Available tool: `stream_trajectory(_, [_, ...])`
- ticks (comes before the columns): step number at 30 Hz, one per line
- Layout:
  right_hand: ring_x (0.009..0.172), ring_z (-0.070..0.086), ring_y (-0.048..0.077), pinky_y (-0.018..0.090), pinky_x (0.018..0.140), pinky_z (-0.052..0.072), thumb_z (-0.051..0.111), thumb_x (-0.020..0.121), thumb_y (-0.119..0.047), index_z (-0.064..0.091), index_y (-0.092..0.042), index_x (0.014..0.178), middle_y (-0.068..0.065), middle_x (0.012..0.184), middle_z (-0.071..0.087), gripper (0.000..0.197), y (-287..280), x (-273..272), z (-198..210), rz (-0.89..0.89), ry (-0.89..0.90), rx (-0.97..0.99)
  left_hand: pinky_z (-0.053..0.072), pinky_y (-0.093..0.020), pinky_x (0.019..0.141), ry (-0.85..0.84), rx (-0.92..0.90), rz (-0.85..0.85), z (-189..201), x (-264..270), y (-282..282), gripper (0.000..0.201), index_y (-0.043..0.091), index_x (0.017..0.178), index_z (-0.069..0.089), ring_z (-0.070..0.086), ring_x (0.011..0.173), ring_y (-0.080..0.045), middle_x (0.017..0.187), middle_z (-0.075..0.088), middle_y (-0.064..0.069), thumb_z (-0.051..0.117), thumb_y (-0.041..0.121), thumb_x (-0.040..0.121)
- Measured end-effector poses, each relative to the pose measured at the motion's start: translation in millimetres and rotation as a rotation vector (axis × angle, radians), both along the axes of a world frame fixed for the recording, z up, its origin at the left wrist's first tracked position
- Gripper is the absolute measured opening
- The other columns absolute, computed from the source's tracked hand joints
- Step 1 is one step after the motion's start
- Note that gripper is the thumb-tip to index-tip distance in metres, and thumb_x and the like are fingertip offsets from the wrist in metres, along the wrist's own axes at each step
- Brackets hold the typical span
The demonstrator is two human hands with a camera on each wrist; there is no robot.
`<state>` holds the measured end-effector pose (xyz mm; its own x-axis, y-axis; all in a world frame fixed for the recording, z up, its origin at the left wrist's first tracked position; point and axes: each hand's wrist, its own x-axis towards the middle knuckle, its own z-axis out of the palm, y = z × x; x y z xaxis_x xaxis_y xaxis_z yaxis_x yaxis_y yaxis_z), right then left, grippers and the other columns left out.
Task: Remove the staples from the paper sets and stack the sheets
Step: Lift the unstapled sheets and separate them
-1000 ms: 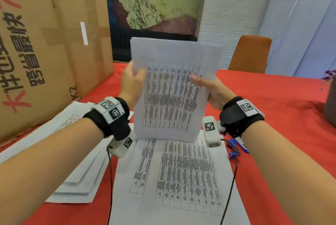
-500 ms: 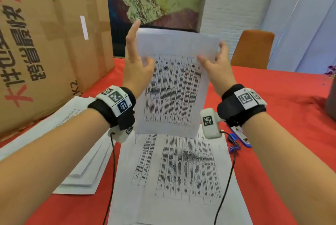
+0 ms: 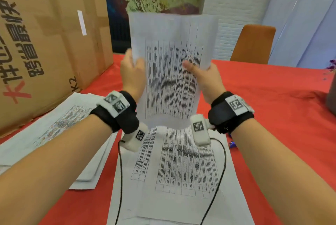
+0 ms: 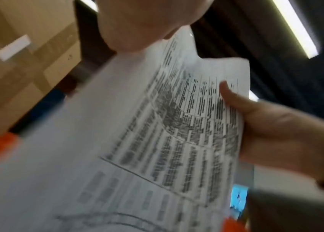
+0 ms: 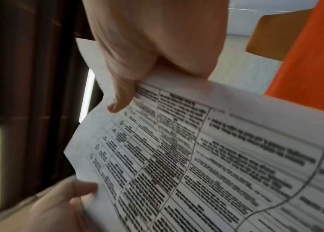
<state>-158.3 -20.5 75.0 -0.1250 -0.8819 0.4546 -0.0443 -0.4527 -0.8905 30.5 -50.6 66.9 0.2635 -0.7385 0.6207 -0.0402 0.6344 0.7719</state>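
I hold a paper set (image 3: 172, 72) with printed tables upright above the table. My left hand (image 3: 133, 68) grips its left edge, thumb in front. On the right edge my right hand (image 3: 198, 73) grips with the thumb pressed across the print. The left wrist view shows the paper set (image 4: 157, 141) blurred, with my right hand (image 4: 266, 125) at its far edge. In the right wrist view my right hand (image 5: 129, 87) has its thumb on the paper set (image 5: 196, 157), and my left hand (image 5: 57, 204) is at the opposite edge. Loose printed sheets (image 3: 181, 170) lie flat below. No staple is visible.
A pile of papers (image 3: 54, 130) lies on the red tablecloth (image 3: 272, 106) at the left, beside a big cardboard box (image 3: 45, 43). A small blue tool (image 3: 231, 143) peeks out under my right wrist. An orange chair (image 3: 252, 43) stands behind the table.
Half a second ago both hands were up at the paper's top corners with fingers stretched. They have slid back down to its sides and grip it again, the paper slightly higher.
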Motion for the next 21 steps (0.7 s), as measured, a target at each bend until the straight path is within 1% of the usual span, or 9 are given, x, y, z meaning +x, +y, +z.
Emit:
stream_trajectory(4, [0.101,0.066,0.008,0.025,0.090,0.052,0.066,0.088,-0.013,0.059,-0.006,0.121,0.001,0.112,0.068,0.035,-8,-15,4,0.020,0.010,0.030,0.033,-0.028,0.059,0.031,0.008,0.028,5,12,-12,0.014,0.021,0.078,0.046,0.037,0.062,-0.011,0.071,0.045,0.005,0.039,0.010,0.083])
stream_trajectory(6, [0.094,0.066,0.001,0.027,0.088,0.051,0.065,0.089,-0.016,0.061,-0.009,0.118,-0.003,0.110,0.068,0.031,-8,-23,-16,0.043,0.115,0.138,0.032,-0.026,0.057,-0.027,0.122,0.018,-12,14,-11,0.014,0.009,0.085,0.053,0.037,0.060,-0.007,0.068,0.044,0.009,0.039,0.010,0.085])
stream_trajectory(8, [0.096,0.067,0.006,0.032,0.092,0.051,0.069,0.085,-0.021,0.063,-0.009,0.116,0.002,0.112,0.069,0.034,-7,-24,-34,0.067,0.141,0.208,0.031,-0.028,0.055,-0.043,0.213,0.022,-28,10,-11,0.019,-0.002,0.086,0.055,0.037,0.057,-0.006,0.063,0.043,0.009,0.037,0.004,0.088])
stream_trajectory(10, [0.105,0.066,0.019,0.042,0.098,0.050,0.075,0.077,-0.029,0.065,-0.010,0.112,0.009,0.115,0.069,0.041,-6,-20,-37,0.060,0.082,0.179,0.028,-0.028,0.052,-0.018,0.193,0.020,-28,5,-11,0.020,0.005,0.080,0.056,0.035,0.054,-0.008,0.060,0.041,0.008,0.036,0.006,0.086])
stream_trajectory(12, [0.109,0.065,0.022,0.041,0.099,0.049,0.073,0.080,-0.024,0.066,-0.012,0.107,0.010,0.115,0.069,0.031,-8,-17,-30,0.041,0.017,0.118,0.029,-0.025,0.051,0.054,0.115,0.022,-18,1,-10,0.022,0.010,0.083,0.057,0.034,0.054,-0.007,0.061,0.041,0.010,0.036,0.014,0.085])
stream_trajectory(14, [0.109,0.065,0.019,0.038,0.098,0.049,0.070,0.084,-0.019,0.066,-0.015,0.105,0.007,0.114,0.069,0.022,-7,-16,-26,0.045,-0.010,0.092,0.031,-0.019,0.052,0.093,0.044,0.059,-13,-1,-7,0.022,0.005,0.090,0.057,0.036,0.053,-0.001,0.063,0.042,0.012,0.037,0.011,0.087])
stream_trajectory(16, [0.105,0.066,0.021,0.041,0.097,0.050,0.067,0.087,-0.015,0.066,-0.011,0.107,0.008,0.111,0.069,0.020,-7,-19,-42,0.052,0.008,0.149,0.029,-0.018,0.051,0.010,0.077,0.099,-24,-3,-1,0.020,0.011,0.075,0.050,0.034,0.049,0.001,0.060,0.037,0.010,0.038,0.004,0.089])
stream_trajectory(18, [0.100,0.067,0.028,0.049,0.095,0.051,0.064,0.089,-0.012,0.065,-0.007,0.104,0.014,0.109,0.069,0.016,-5,-22,-66,0.062,0.074,0.289,0.025,-0.026,0.054,-0.105,0.190,0.115,-45,-2,0,0.033,0.020,0.063,0.034,0.028,0.050,-0.005,0.058,0.030,0.006,0.039,0.003,0.090])
stream_trajectory(21, [0.086,0.069,0.024,0.048,0.088,0.055,0.064,0.090,-0.013,0.067,-0.005,0.097,0.011,0.096,0.071,0.011,-3,-25,-80,0.025,0.138,0.315,0.030,-0.024,0.052,-0.138,0.237,0.068,-56,4,-3,0.027,0.018,0.067,0.043,0.033,0.049,-0.007,0.059,0.038,0.006,0.041,0.005,0.090])
